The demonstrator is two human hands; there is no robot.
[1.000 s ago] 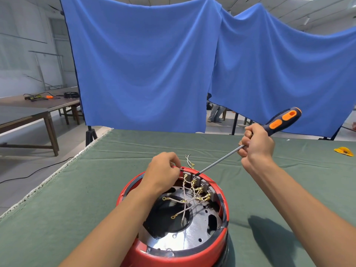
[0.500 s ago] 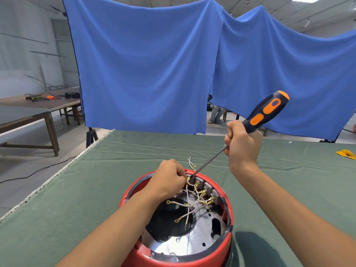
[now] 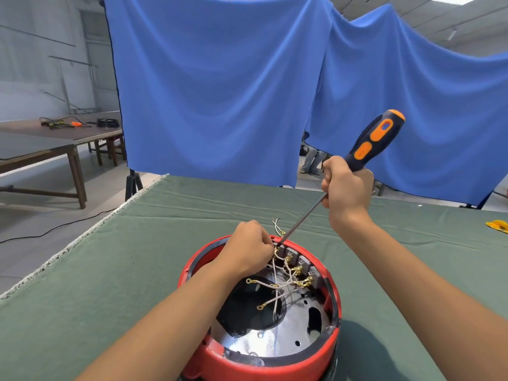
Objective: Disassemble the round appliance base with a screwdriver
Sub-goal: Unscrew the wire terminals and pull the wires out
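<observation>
The round red appliance base (image 3: 236,361) lies open on the green cloth, showing a shiny metal plate, a dark centre hole and white wires (image 3: 277,287) with brass terminals. My left hand (image 3: 248,250) sits at the far inner rim, its fingers curled and pinching a brass terminal at the grey terminal block. My right hand (image 3: 346,191) grips the screwdriver (image 3: 373,141) by the lower part of its dark blue and orange handle. The steel shaft slopes down to the left, and its tip meets the terminal beside my left fingers.
A green cloth (image 3: 96,284) covers the work table, with its frayed left edge near the floor. A yellow object (image 3: 498,225) lies at the far right. Blue drapes (image 3: 220,92) hang behind the table. A wooden table (image 3: 57,138) with tools stands at the left.
My right hand has swung the screwdriver from a shallow slant to a steeper one and moved left towards the base. The tip stays at the terminal block. My left hand stays at the rim.
</observation>
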